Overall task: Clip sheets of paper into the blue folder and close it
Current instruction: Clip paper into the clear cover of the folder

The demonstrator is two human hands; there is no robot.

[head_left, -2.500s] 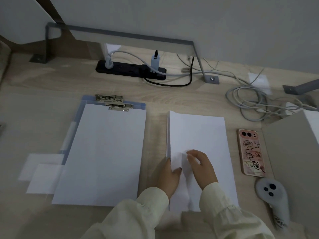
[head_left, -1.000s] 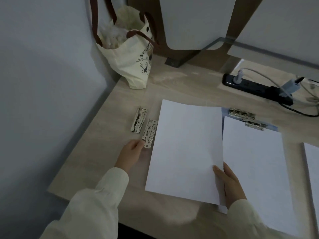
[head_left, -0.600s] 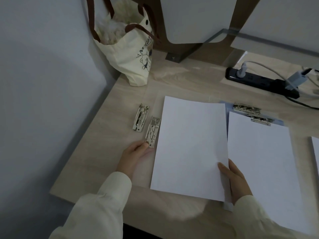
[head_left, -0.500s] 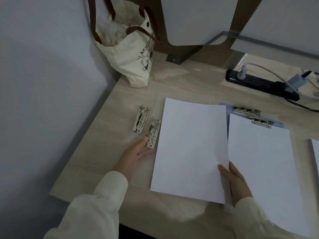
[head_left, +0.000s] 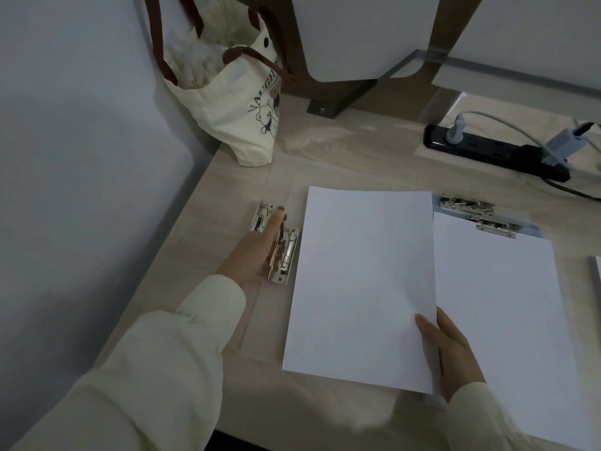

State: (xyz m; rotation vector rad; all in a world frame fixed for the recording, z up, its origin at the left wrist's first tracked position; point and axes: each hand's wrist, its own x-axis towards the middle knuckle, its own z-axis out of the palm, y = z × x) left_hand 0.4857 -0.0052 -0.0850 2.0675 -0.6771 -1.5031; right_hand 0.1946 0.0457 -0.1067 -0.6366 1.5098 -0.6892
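Reaching toward the left of centre, the left hand (head_left: 252,255) lies over two metal clips on the wooden desk (head_left: 341,157), its fingers stretched out rather than curled; the index finger runs up along the farther clip (head_left: 261,214) while the palm and thumb side sit against the nearer clip (head_left: 284,255), whose lever looks raised. Whether the hand is pinching that clip or only pressing it cannot be told from this view. Just right of the clips, a single white sheet (head_left: 361,281) lies flat in the middle of the frame, resting on what seems to be a clear plastic cover whose edge shows faintly on the desk around it. The right hand (head_left: 450,349), at lower right, grips this sheet by its lower right corner, thumb on top and the other fingers hidden beneath the paper. Right of the sheet, the blue folder (head_left: 533,231) lies open, mostly covered by another stack of paper (head_left: 507,320) held under a pair of silver clamps (head_left: 478,216) at its top edge; only a thin blue strip shows around them. A cream tote bag (head_left: 234,102) with brown handles and a bear print leans in the upper left corner against the wall. A black power strip (head_left: 494,153) with plugs and cables lies at the upper right.
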